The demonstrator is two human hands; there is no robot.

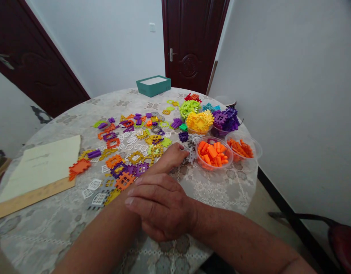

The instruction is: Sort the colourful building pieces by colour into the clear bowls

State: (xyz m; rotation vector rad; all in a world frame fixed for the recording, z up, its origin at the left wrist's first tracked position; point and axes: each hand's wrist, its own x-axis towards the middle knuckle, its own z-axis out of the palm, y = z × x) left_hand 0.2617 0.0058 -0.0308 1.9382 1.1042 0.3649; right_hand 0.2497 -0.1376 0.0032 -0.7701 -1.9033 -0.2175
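Toothed plastic tiles (129, 152) strew lacy cloth (221, 190); left hand (172, 156) touches one, grip unclear; right hand (161, 207) flat.

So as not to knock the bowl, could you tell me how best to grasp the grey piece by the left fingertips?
The grey piece lies flat, so pinch its notched edges from above, coming in beside the left hand; the orange-block bowl crowds its right.

Even soft daylight, faint shadows, sharp centre, wide-angle bending at edges.
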